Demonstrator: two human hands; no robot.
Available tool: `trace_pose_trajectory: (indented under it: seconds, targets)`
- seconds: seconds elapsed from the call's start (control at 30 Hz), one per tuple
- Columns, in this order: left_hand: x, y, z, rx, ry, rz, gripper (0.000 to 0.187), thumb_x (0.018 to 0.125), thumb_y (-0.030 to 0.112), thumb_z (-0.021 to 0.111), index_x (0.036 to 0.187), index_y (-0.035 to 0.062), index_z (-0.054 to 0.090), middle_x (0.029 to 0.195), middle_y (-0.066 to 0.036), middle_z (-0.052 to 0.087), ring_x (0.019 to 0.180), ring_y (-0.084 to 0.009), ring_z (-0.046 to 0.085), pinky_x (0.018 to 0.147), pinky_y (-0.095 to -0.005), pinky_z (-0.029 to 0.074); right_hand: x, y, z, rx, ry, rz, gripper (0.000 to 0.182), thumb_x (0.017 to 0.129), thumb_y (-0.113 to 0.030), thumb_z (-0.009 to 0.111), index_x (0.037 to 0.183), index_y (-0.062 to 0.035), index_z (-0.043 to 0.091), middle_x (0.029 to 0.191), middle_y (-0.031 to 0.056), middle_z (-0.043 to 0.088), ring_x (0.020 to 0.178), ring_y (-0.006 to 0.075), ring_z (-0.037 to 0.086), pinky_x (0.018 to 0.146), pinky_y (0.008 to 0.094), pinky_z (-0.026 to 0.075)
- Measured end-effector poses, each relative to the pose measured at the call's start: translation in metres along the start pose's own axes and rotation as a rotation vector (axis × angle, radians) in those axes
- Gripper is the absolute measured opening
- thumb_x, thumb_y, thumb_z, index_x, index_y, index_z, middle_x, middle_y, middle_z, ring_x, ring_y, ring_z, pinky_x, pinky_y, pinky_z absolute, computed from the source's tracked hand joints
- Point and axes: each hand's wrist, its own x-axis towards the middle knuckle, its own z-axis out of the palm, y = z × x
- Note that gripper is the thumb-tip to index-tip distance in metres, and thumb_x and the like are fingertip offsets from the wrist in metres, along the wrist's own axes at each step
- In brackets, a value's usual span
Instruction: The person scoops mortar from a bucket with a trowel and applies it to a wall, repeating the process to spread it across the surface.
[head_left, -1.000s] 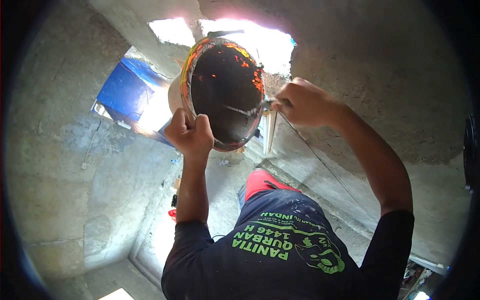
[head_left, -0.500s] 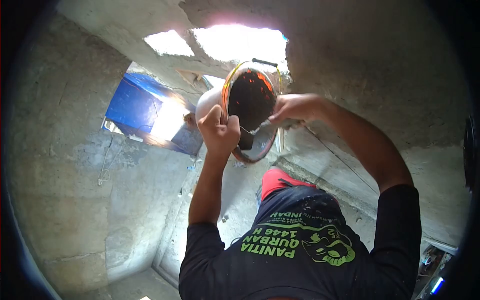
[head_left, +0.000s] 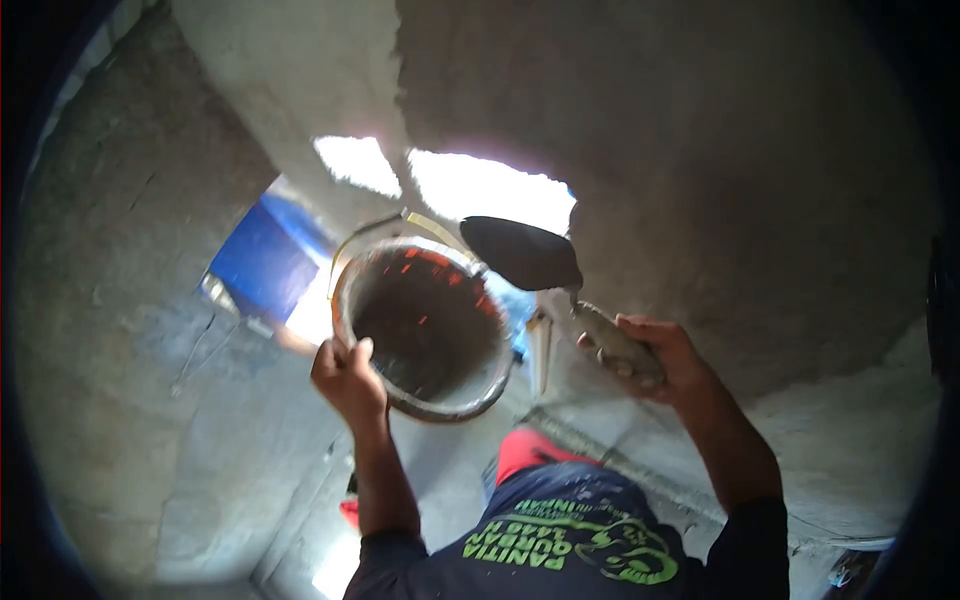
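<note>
Rough grey cement walls point(head_left: 130, 330) were seen all around, a freshly plastered darker patch point(head_left: 700, 150) overhead, bright daylight was let in through a ragged opening point(head_left: 480, 185), a blue sheet point(head_left: 262, 258) was lit beside it.

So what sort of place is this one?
Probably a building site, an unfinished room being plastered: rough grey walls, a jagged opening letting daylight in, and the person holding a bucket and a mortar-loaded trowel.
</note>
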Motion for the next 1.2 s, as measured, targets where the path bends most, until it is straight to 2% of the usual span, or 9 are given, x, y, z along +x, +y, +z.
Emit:
trace_pose_trajectory:
  seconds: [0.3, 0.4, 0.47, 0.6, 0.67, 0.9, 1.03, 1.1, 1.2]
  targets:
    - [-0.042, 0.007, 0.007, -0.274, 0.056, -0.243, 0.032, 0.076, -0.001, 0.064, 0.066, 0.0075, 0.035, 0.064, 0.005, 0.036, 0.062, -0.0094, 0.033, 0.06, -0.029, 0.031, -0.076, -0.077, 0.119, -0.313, 0.192, -0.553, 0.05, 0.106, -0.029, 0.05, 0.136, 0.0105, 0.053, 0.087, 0.0144, 0.066, 0.056, 0.0142, 0.061, 0.043, 0.0262, 0.046]
    - [-0.059, 0.007, 0.019, -0.331, 0.021, -0.296, 0.029, 0.075, -0.003, 0.062, 0.066, 0.008, 0.037, 0.065, 0.005, 0.038, 0.062, -0.0082, 0.034, 0.06, -0.0278, 0.032, -0.079, -0.101, 0.142, -0.864, 0.4, -0.862, 0.042, 0.102, -0.022, 0.057, 0.134, 0.0053, 0.057, 0.089, 0.0145, 0.066, 0.067, 0.0166, 0.066, 0.048, 0.0263, 0.05]
    - [-0.069, 0.01, 0.027, -0.365, -0.064, -0.396, 0.027, 0.074, -0.003, 0.062, 0.065, 0.0085, 0.039, 0.065, 0.005, 0.038, 0.061, -0.0073, 0.035, 0.06, -0.0265, 0.032, -0.071, -0.116, 0.143, -2.06, 0.827, -1.602, 0.037, 0.098, -0.016, 0.061, 0.133, -0.0041, 0.062, 0.094, 0.0145, 0.066, 0.079, 0.0201, 0.069, 0.054, 0.028, 0.054]
    - [-0.084, 0.002, 0.037, -0.405, -0.223, -0.447, 0.033, 0.075, -0.006, 0.061, 0.063, 0.0105, 0.035, 0.064, 0.006, 0.034, 0.059, -0.0062, 0.031, 0.057, -0.0257, 0.029, -0.069, -0.123, 0.135, -2.56, 1.165, -1.623, 0.043, 0.093, -0.015, 0.064, 0.137, -0.0123, 0.064, 0.101, 0.0144, 0.065, 0.083, 0.0237, 0.07, 0.059, 0.0313, 0.058]
    - [-0.092, -0.009, 0.042, -0.409, -0.238, -0.472, 0.037, 0.075, -0.007, 0.061, 0.063, 0.0115, 0.031, 0.064, 0.007, 0.031, 0.059, -0.0057, 0.029, 0.056, -0.0261, 0.026, -0.075, -0.126, 0.128, -3.026, 1.421, -1.351, 0.064, 0.083, -0.001, 0.067, 0.145, -0.0122, 0.057, 0.108, 0.0157, 0.065, 0.085, 0.0278, 0.07, 0.066, 0.0332, 0.061]
    - [-0.093, -0.038, 0.028, -0.392, -0.182, -0.461, 0.039, 0.074, -0.007, 0.06, 0.065, 0.0121, 0.027, 0.065, 0.008, 0.029, 0.059, -0.0048, 0.028, 0.054, -0.0269, 0.024, -0.125, -0.098, 0.117, -3.029, 1.205, -0.983, 0.06, 0.084, -0.001, 0.065, 0.144, -0.0097, 0.058, 0.109, 0.0173, 0.067, 0.086, 0.0292, 0.072, 0.069, 0.0357, 0.062]
    - [-0.091, -0.038, 0.027, -0.256, -0.194, -0.406, 0.035, 0.076, -0.004, 0.06, 0.065, 0.0109, 0.029, 0.066, 0.007, 0.032, 0.061, -0.0052, 0.029, 0.056, -0.026, 0.025, -0.116, -0.112, 0.146, -2.845, 1.108, -1.347, 0.045, 0.093, -0.003, 0.064, 0.138, -0.0084, 0.063, 0.102, 0.0181, 0.071, 0.088, 0.031, 0.073, 0.07, 0.0362, 0.063]
    - [-0.09, -0.032, 0.032, -0.211, -0.207, -0.369, 0.036, 0.076, -0.004, 0.06, 0.066, 0.0112, 0.029, 0.066, 0.007, 0.032, 0.061, -0.0053, 0.028, 0.056, -0.0264, 0.025, -0.093, -0.149, 0.154, -2.825, 1.082, -1.591, 0.058, 0.085, -0.012, 0.071, 0.142, -0.0196, 0.062, 0.106, 0.0129, 0.068, 0.07, 0.024, 0.069, 0.057, 0.0343, 0.058]
    - [-0.088, -0.034, 0.029, -0.172, -0.213, -0.297, 0.036, 0.076, -0.003, 0.06, 0.066, 0.0113, 0.029, 0.066, 0.007, 0.032, 0.061, -0.0054, 0.029, 0.055, -0.027, 0.025, -0.073, -0.158, 0.17, -2.941, 1.23, -1.255, 0.052, 0.088, -0.002, 0.065, 0.139, -0.0132, 0.064, 0.109, 0.0153, 0.068, 0.075, 0.0258, 0.071, 0.062, 0.0343, 0.061]
